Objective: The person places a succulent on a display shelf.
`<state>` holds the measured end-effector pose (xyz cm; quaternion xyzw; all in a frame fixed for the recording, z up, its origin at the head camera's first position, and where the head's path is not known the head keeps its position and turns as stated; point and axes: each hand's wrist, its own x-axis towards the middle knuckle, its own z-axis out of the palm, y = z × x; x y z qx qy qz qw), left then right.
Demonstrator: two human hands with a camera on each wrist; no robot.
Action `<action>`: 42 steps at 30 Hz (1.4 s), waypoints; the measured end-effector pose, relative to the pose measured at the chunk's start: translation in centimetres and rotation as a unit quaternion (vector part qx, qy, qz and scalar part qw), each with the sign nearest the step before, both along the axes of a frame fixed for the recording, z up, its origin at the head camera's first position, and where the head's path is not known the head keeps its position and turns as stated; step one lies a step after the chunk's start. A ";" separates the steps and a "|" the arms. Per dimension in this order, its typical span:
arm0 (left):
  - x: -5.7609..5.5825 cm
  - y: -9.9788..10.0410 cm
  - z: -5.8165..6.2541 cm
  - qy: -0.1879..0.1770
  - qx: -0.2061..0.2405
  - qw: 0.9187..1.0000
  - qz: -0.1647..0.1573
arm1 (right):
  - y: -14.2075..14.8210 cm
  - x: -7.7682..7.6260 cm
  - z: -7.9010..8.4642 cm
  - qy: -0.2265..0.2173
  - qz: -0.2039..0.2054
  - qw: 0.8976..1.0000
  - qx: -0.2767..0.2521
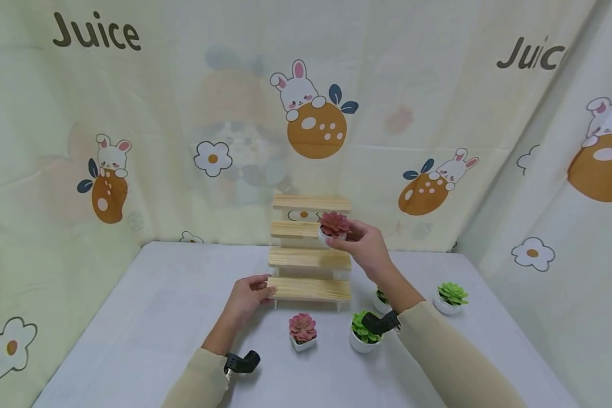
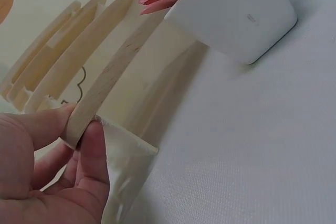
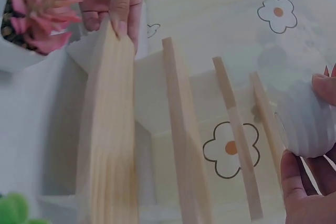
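A tiered wooden display stand [image 1: 310, 258] with several plank steps stands at the back of the table. My left hand [image 1: 248, 296] pinches the left end of its lowest plank [image 2: 113, 74] between thumb and fingers. My right hand [image 1: 365, 247] holds a potted red succulent [image 1: 334, 224] by its ribbed white pot [image 3: 306, 120], in front of the upper steps at their right side. Whether the pot touches a plank I cannot tell. Another pinkish-red succulent [image 1: 302, 328] in a square white pot [image 2: 236, 14] sits on the table in front of the stand.
Green succulents in white pots stand to the right: one [image 1: 365, 328] near my right wrist, one [image 1: 451, 294] farther right, and one [image 1: 381, 299] partly hidden by my forearm. A printed curtain [image 1: 173, 113] hangs behind the white table [image 1: 148, 317].
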<state>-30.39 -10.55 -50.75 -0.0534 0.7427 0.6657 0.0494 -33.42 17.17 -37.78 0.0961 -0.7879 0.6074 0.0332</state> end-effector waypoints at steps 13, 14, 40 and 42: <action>-0.1 0.4 -0.3 0.000 0.001 1.000 -0.006 | -2.5 -3.9 1.7 0.020 0.030 0.999 0.013; -0.1 0.3 -0.3 0.000 0.000 1.000 -0.005 | -2.8 -4.2 1.7 0.022 0.034 0.999 0.012; 0.2 0.2 0.0 0.006 0.009 1.000 0.003 | -6.9 -8.6 2.7 0.058 0.006 0.998 0.033; 0.2 0.1 0.1 0.008 0.007 1.000 0.004 | -7.2 -8.9 2.7 0.062 0.006 0.997 0.038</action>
